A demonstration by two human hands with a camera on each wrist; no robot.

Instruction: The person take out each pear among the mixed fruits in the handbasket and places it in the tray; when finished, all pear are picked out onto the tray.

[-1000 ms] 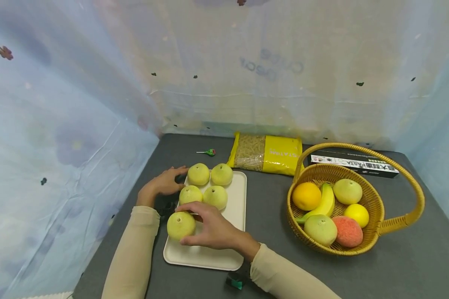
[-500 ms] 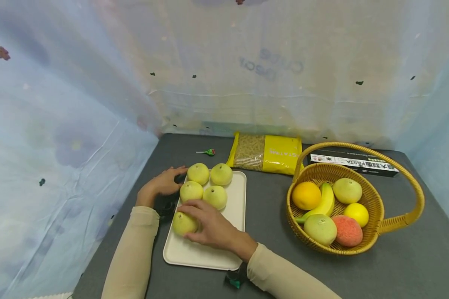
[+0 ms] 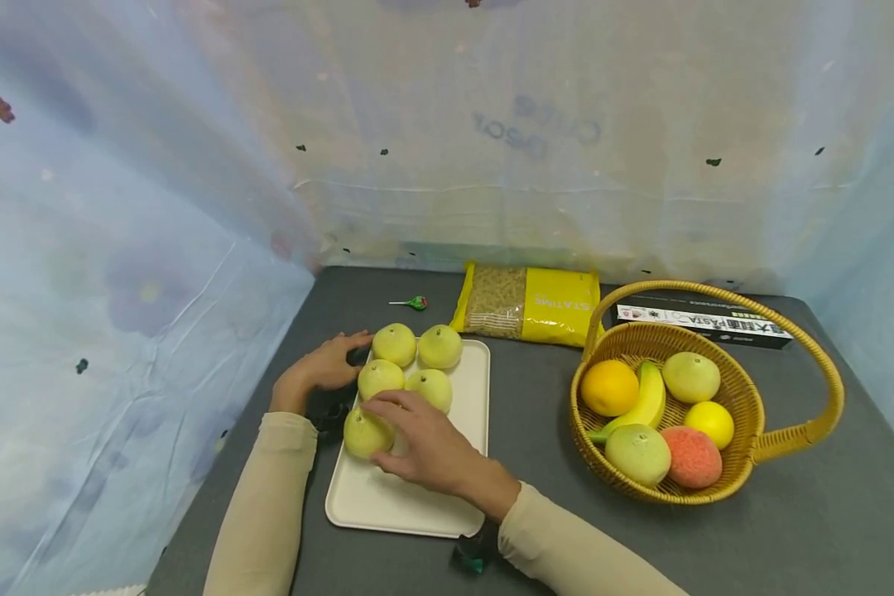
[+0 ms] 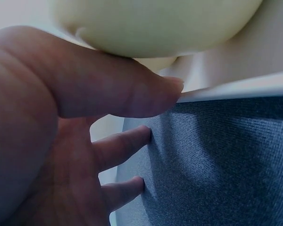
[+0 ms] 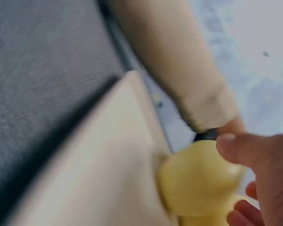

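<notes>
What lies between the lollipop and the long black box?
In the head view, the yellow bag lies between the lollipop and the black box, which the basket handle partly hides.

Curved fingers [image 5: 249,213] touch a yellow fruit [image 5: 198,181] over a pale tray [image 5: 108,155].

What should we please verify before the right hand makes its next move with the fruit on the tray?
1. Tray flat on the table: ok.
2. Right hand placed at the nearest fruit: ok, thumb and fingers curve around it.
3. Grip firm enough to lift: cannot tell, the pictures do not show pressure.
4. Other four fruits within the tray's group: ok, two pairs beyond the nearest one.
5. Left hand well away from the tray: not ok, it is at the left edge, thumb close to a fruit.
6. Basket apart from the tray: ok.
</notes>
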